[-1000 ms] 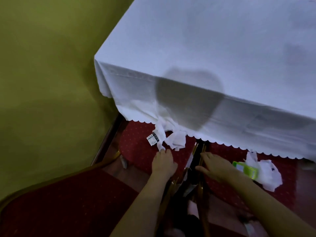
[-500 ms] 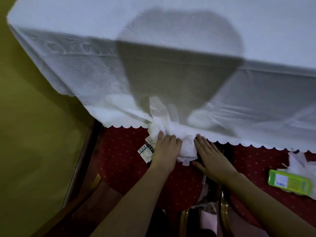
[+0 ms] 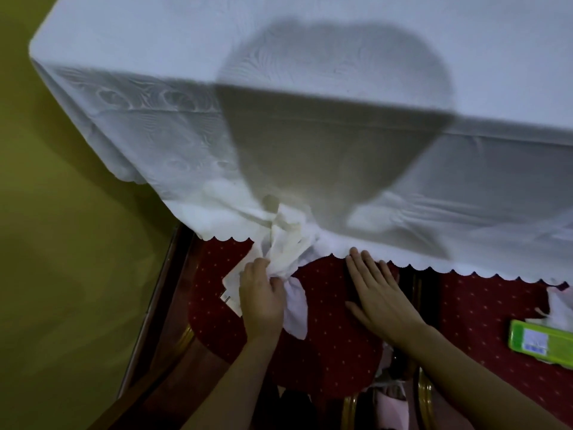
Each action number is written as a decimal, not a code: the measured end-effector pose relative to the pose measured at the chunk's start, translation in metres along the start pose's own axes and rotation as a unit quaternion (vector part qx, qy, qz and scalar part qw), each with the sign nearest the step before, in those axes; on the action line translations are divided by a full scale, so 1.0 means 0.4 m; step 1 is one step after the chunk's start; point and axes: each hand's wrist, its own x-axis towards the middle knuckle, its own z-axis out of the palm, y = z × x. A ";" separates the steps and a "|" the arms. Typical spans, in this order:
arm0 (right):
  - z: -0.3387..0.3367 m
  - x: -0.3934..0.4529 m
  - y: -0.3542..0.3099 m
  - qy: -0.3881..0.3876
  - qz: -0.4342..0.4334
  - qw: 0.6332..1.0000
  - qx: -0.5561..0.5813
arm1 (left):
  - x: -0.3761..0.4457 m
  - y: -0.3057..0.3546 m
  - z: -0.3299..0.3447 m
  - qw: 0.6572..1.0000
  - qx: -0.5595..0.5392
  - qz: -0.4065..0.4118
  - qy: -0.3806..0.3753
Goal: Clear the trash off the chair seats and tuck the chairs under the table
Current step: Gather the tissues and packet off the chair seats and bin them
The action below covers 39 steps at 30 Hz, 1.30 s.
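Observation:
My left hand [image 3: 262, 301] is closed around a bunch of crumpled white tissue paper [image 3: 286, 249] on the red dotted seat of the left chair [image 3: 335, 352]. A small paper label [image 3: 231, 282] sticks out to the left of that hand. My right hand [image 3: 376, 293] lies flat and open on the same seat, fingertips at the scalloped hem of the white tablecloth [image 3: 310, 88]. On the right chair's seat [image 3: 483, 311] rest a green packet [image 3: 541, 342] and more white tissue [image 3: 558, 302].
The tablecloth hangs over the far part of both seats. A yellow-green wall [image 3: 62, 243] runs along the left, with a dark wooden skirting [image 3: 155, 305] beside the left chair. Gold chair frames [image 3: 424, 398] and a pink object [image 3: 390, 405] show in the gap between the seats.
My left hand has closed on the tissue bunch and drawn it together. My right hand has slid a little to the right, away from the paper. The view has moved closer to the seat.

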 end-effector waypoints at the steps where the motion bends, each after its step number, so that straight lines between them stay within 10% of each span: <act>1: 0.007 0.006 -0.008 -0.007 0.002 1.000 -0.001 | 0.004 0.000 0.003 1.000 -0.001 0.003 -0.014; 8: 0.023 0.005 -0.022 -0.005 0.018 1.000 -0.014 | 0.035 0.046 0.051 0.958 0.193 0.155 -0.143; 14: 0.011 0.005 -0.018 -0.009 0.015 1.000 -0.016 | 0.033 0.070 0.000 0.994 -0.107 -0.006 -0.037; 19: 0.013 0.008 -0.037 -0.011 0.035 0.999 -0.004 | -0.011 -0.080 -0.062 0.999 0.012 0.001 0.034; 22: 0.026 0.009 -0.051 -0.006 0.050 0.999 0.000 | -0.021 -0.138 -0.059 0.994 0.095 0.020 -0.057; 39: 0.036 -0.005 -0.082 -0.007 0.083 0.995 0.055 | 0.038 -0.052 -0.059 0.830 0.468 0.248 -0.177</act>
